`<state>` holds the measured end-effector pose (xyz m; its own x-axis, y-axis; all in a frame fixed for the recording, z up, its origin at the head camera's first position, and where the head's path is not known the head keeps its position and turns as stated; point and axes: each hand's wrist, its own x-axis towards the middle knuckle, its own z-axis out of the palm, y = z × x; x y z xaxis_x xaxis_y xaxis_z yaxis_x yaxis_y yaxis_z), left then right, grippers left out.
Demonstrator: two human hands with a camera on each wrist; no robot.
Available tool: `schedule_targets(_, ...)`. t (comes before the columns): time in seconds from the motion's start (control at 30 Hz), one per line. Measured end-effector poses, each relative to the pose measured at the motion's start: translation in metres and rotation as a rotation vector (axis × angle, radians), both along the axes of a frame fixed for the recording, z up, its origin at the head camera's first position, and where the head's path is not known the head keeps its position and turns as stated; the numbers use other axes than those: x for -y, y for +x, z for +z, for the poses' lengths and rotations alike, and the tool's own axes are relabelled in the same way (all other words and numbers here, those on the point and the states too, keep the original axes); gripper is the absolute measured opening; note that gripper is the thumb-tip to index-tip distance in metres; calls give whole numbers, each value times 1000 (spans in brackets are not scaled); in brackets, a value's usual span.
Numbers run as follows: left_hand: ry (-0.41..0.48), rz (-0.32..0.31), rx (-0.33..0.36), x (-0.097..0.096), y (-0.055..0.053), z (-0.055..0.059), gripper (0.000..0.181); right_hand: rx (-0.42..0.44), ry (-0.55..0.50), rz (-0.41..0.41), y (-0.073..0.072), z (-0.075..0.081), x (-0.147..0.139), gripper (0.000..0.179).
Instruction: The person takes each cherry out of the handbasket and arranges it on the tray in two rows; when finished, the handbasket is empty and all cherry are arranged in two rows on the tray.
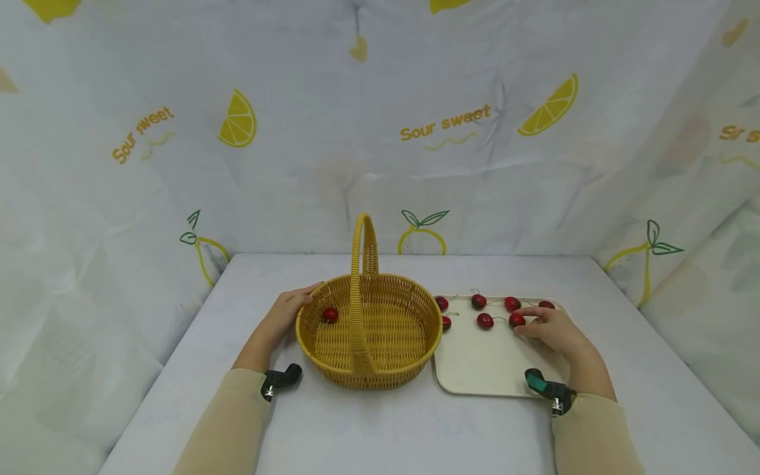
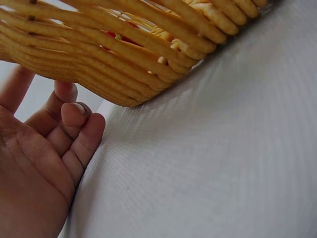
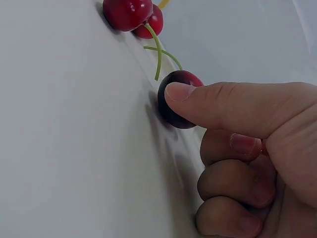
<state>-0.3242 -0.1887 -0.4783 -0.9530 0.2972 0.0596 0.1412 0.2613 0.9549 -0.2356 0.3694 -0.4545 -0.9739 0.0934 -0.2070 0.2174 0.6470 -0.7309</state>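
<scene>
My left hand is at the left side of a yellow wicker basket, its fingertips right at the rim. In the left wrist view the hand's lower fingers are loosely bent beside the basket's woven wall. One red cherry lies inside the basket, at its left. Over the cream tray, my right hand pinches a dark red cherry between thumb and forefinger, its other fingers curled below. Its green stem points away from the hand.
More cherries with stems, among them one cherry near the held one, lie along the tray's back part. The tray stands against the basket's right side, and a tall arched handle rises over the basket. A lemon-print cloth hangs behind the white table.
</scene>
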Motion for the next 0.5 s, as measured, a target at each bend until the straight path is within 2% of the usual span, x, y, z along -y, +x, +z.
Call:
schedule_targets(0.23,-9,6,7,0,1,1,46,-6,2,33,0,4,-2,65)
schedule_targets(0.37,-6,2,6,-1,1,1,46,-18,-74,34,1,11,-3,65)
schedule_targets(0.5,-2,-3,6,0,0,0,46,-35,-145,43,6,24,2,66)
